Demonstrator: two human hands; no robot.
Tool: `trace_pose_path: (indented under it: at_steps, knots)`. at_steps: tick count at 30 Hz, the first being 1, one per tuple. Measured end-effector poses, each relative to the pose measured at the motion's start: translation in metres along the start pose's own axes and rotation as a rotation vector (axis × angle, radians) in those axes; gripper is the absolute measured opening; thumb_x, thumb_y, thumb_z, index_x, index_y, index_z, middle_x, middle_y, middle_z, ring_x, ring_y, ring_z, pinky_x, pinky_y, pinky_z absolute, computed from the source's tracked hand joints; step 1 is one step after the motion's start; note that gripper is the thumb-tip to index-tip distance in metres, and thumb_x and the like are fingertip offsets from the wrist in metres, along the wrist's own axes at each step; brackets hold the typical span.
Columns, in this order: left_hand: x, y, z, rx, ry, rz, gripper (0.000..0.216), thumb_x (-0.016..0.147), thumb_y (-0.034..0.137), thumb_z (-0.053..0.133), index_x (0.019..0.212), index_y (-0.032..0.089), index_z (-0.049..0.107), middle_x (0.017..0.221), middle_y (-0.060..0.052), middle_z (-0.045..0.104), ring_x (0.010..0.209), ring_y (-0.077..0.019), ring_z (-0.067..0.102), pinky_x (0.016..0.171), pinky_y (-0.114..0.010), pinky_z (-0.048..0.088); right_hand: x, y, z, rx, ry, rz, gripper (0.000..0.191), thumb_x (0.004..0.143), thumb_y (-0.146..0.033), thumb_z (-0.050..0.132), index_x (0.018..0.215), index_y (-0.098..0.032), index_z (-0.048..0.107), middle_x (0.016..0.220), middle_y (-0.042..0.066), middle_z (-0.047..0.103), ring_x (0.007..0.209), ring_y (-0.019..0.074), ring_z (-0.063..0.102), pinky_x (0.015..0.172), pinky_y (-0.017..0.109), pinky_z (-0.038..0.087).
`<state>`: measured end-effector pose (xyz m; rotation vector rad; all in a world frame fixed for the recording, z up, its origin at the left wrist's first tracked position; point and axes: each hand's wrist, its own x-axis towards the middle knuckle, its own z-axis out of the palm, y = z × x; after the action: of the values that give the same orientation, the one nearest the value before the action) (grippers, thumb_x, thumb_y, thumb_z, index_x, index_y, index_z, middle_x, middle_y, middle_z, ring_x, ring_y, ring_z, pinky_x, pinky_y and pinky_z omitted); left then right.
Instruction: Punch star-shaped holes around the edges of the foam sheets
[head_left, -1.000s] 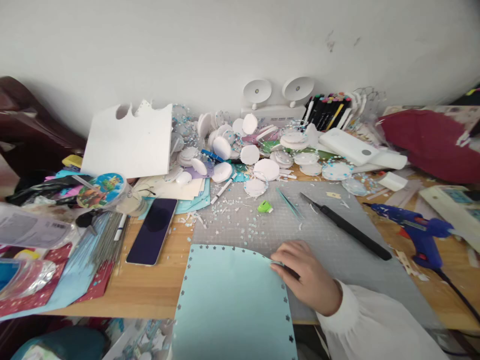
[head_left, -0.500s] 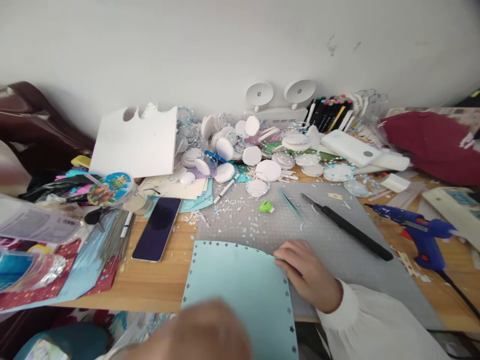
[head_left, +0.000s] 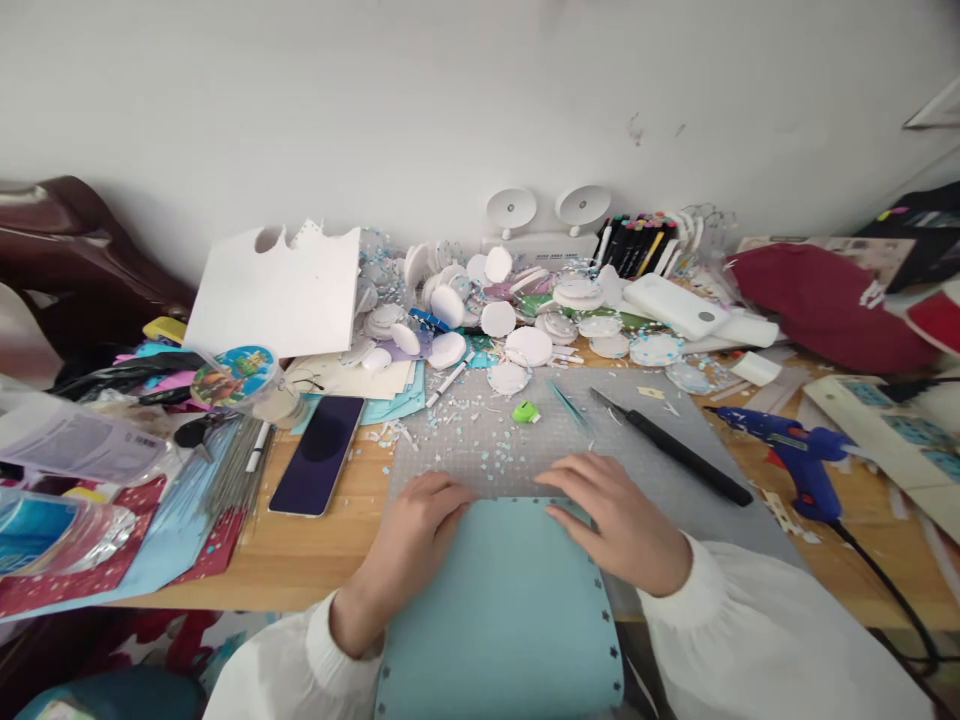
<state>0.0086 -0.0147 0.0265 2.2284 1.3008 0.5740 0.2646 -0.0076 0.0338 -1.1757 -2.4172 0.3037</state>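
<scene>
A light blue paper sheet (head_left: 501,610) with small star holes punched along its edge lies on the grey cutting mat (head_left: 675,490) and hangs over the table's near edge. My left hand (head_left: 411,540) grips the sheet's far left corner, fingers curled on it. My right hand (head_left: 615,520) presses on the far right corner, fingers closed over the edge. Both sleeves are white.
A phone (head_left: 316,455) lies left of the mat. A long black tool (head_left: 670,446), a small green piece (head_left: 526,411) and paper scraps sit on the mat. A blue glue gun (head_left: 795,460) lies at right. White discs (head_left: 525,345), markers (head_left: 637,240) and a white board (head_left: 277,290) crowd the back.
My left hand has come up from below and taken the sheet's left corner. The sheet has slid towards me, so more of it hangs off the table. The view shifted slightly.
</scene>
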Motion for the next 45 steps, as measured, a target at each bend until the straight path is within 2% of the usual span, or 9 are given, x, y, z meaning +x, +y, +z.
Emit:
trace_pose_path:
  at_steps: [5,9,12,18,28,34,38,41,45]
  knots:
    - [0.001,-0.005,0.005,-0.029,0.035,0.028,0.028,0.089,0.007,0.045,0.104,0.022,0.064,0.095,-0.003,0.059,0.091,-0.016,0.053,0.081,-0.028,0.044,0.018,-0.017,0.029,-0.043,-0.003,-0.084,0.011,0.086,-0.016,0.055,0.094,-0.018,0.062,0.088,0.006,0.06,0.084,0.0204,0.053,0.074,0.036,0.043]
    - [-0.005,-0.008,0.008,0.154,0.101,0.125,0.027,0.091,0.009,0.044,0.108,0.021,0.062,0.095,-0.005,0.061,0.09,-0.019,0.052,0.08,-0.033,0.041,0.015,-0.015,0.048,0.001,0.14,-0.142,0.02,0.09,-0.01,0.046,0.085,-0.017,0.064,0.082,0.006,0.058,0.077,0.0175,0.05,0.071,0.032,0.043]
    - [-0.009,-0.008,0.009,0.305,0.146,0.227,0.025,0.094,0.014,0.041,0.107,0.018,0.061,0.093,-0.005,0.064,0.088,-0.0201,0.052,0.079,-0.035,0.039,0.011,-0.012,0.053,-0.001,0.187,-0.175,0.025,0.09,-0.006,0.043,0.086,-0.016,0.066,0.08,0.006,0.057,0.074,0.0167,0.048,0.07,0.031,0.043]
    - [-0.016,-0.005,0.011,0.457,0.195,0.258,0.029,0.097,0.016,0.035,0.113,0.017,0.059,0.094,-0.005,0.067,0.084,-0.0172,0.056,0.085,-0.037,0.037,0.008,-0.014,0.052,-0.013,0.157,-0.182,0.027,0.09,-0.003,0.042,0.097,-0.012,0.067,0.078,0.007,0.057,0.073,0.0166,0.048,0.069,0.031,0.044]
    - [-0.016,-0.004,0.01,0.416,0.162,0.262,0.028,0.096,0.015,0.036,0.11,0.014,0.06,0.094,-0.005,0.066,0.08,-0.0168,0.053,0.079,-0.035,0.038,0.006,-0.018,0.046,-0.076,0.152,-0.169,0.03,0.092,-0.007,0.04,0.098,-0.015,0.069,0.066,0.004,0.054,0.064,0.0155,0.044,0.061,0.031,0.037]
    - [-0.02,-0.002,0.008,0.423,0.129,0.227,0.033,0.093,0.009,0.034,0.116,0.015,0.058,0.099,-0.004,0.067,0.083,-0.0164,0.056,0.081,-0.036,0.039,0.009,-0.019,0.045,-0.102,0.143,-0.162,0.032,0.089,-0.002,0.039,0.096,-0.014,0.068,0.062,0.002,0.051,0.064,0.0156,0.043,0.076,0.037,0.039]
    - [-0.028,0.004,0.011,0.478,0.108,0.164,0.041,0.089,0.005,0.033,0.122,0.017,0.054,0.111,-0.005,0.066,0.096,-0.0175,0.058,0.087,-0.035,0.038,0.005,-0.024,0.043,-0.104,0.1,-0.139,0.037,0.087,-0.002,0.036,0.102,-0.015,0.067,0.064,0.002,0.052,0.065,0.0165,0.045,0.086,0.041,0.04]
    - [-0.035,0.008,0.011,0.517,0.082,0.144,0.043,0.088,0.01,0.034,0.128,0.016,0.051,0.123,-0.005,0.061,0.109,-0.019,0.055,0.093,-0.034,0.037,-0.003,-0.031,0.042,-0.121,0.049,-0.091,0.035,0.088,-0.005,0.039,0.112,-0.013,0.063,0.07,0.004,0.058,0.068,0.0171,0.049,0.085,0.041,0.041]
    - [-0.043,0.008,0.008,0.543,0.041,0.13,0.045,0.088,0.017,0.037,0.132,0.018,0.047,0.135,-0.002,0.052,0.117,-0.019,0.051,0.096,-0.032,0.037,-0.012,-0.039,0.041,-0.125,0.009,-0.007,0.038,0.089,-0.012,0.043,0.124,-0.013,0.056,0.097,0.01,0.064,0.086,0.0209,0.055,0.081,0.04,0.042]
